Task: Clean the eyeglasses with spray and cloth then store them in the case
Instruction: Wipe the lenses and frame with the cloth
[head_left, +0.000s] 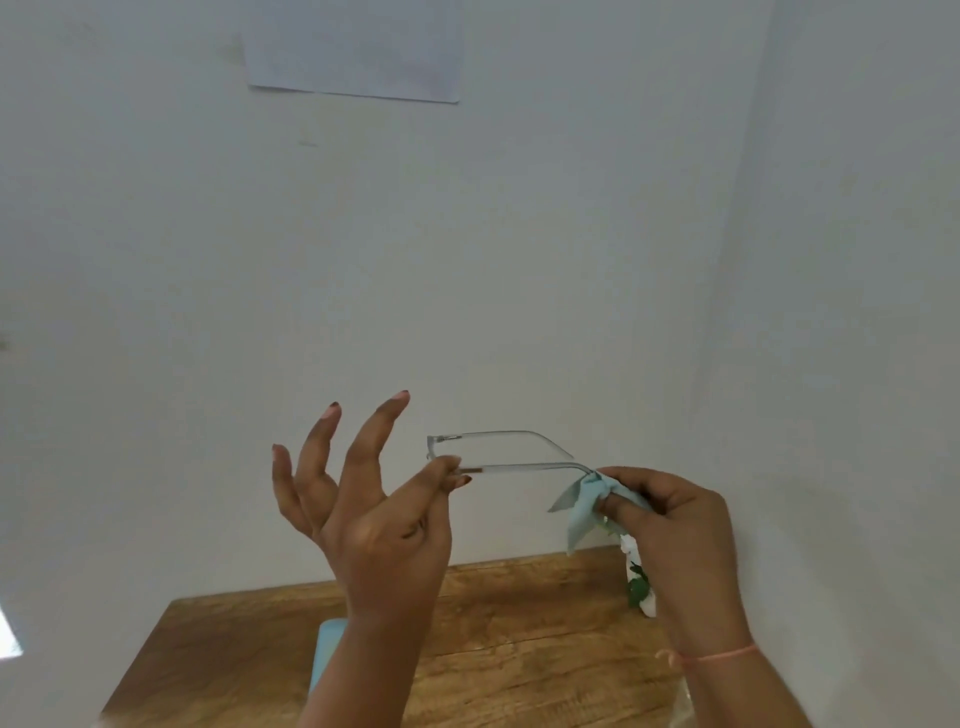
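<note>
Clear-framed eyeglasses (511, 451) are held up in front of the white wall, temples open and pointing right. My left hand (374, 519) pinches the near hinge between thumb and forefinger, the other fingers spread upward. My right hand (670, 525) grips a pale blue cloth (582, 506) wrapped around the tip of the near temple. A light blue case (324, 660) lies on the wooden table (519, 634), mostly hidden behind my left forearm. A white spray bottle with a green label (640, 582) stands behind my right hand, partly covered.
A white wall fills most of the view, with a sheet of paper (353, 52) stuck high on it. The table's left edge runs diagonally at lower left. Something clear and crinkled (685, 701) lies at the table's right.
</note>
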